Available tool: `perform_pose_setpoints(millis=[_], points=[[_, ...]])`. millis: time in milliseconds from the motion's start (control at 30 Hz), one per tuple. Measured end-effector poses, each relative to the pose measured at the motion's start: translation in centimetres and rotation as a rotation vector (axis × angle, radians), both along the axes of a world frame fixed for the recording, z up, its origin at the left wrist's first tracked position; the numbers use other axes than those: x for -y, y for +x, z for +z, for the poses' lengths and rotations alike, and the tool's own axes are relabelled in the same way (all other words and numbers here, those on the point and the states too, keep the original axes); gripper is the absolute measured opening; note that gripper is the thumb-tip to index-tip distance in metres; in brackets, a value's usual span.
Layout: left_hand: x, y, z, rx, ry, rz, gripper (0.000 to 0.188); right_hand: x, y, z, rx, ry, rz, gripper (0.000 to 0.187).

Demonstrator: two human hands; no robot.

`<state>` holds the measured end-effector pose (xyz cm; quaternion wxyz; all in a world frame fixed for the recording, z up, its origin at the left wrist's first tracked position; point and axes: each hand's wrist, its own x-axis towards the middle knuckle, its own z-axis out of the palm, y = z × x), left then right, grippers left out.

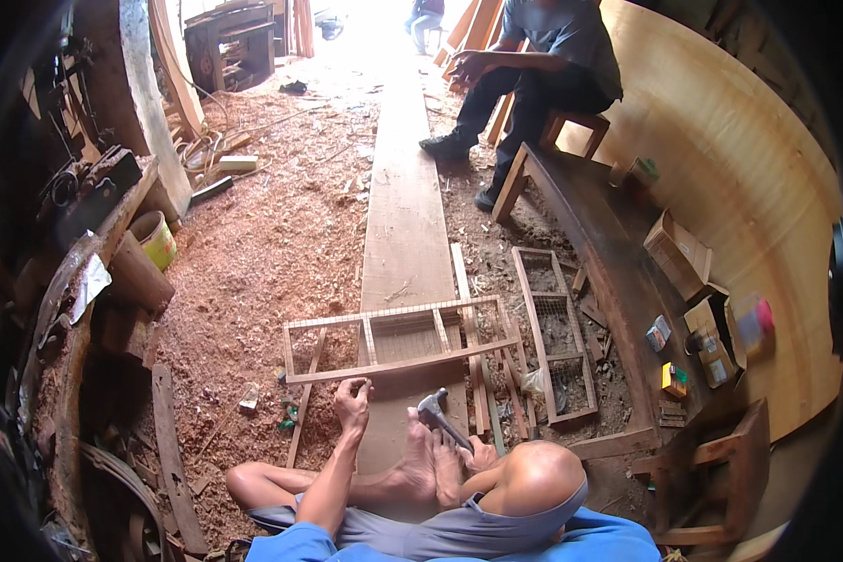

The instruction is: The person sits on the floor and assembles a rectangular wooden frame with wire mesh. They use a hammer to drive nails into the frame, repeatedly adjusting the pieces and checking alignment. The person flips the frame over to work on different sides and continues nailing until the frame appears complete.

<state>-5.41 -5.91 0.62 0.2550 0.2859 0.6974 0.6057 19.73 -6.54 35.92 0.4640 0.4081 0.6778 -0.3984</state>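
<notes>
A long wooden frame [398,367] with wire mesh and two cross bars lies across a wide plank [405,201] in front of me. Just below its near rail, my left hand [351,405] is raised with thumb and fingers pinched together. Whatever is between those fingertips, if anything, is too small to make out. My right hand [480,456] is closed around the handle of a hammer [453,432], low beside my bare feet [425,464]. The hammer's metal head points up and left, apart from the frame.
A second mesh frame [526,309] lies to the right, beside a long dark bench [590,234] holding cardboard boxes [676,253] and a yellow box [673,379]. Another person [543,66] sits at the far right. Wood shavings [262,244] cover the floor; a bucket [155,239] stands left.
</notes>
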Motion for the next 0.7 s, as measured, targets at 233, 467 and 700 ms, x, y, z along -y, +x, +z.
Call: perform_pose_setpoints(millis=[233,467,700], points=[[-11.0,-3.5,9.7,-0.140,0.237,-0.086,0.019,0.0,0.7,-0.3,-0.203,0.136,-0.040,0.047],[-5.5,-3.6,5.4,-0.175,0.123,-0.057,0.019,1.4,2.4,-2.7,-0.484,0.166,0.021,0.040],[-2.8,-0.2,-2.0,-0.129,-0.002,0.060,0.014,1.2,2.5,-4.1,-0.557,0.188,-0.026,0.029]])
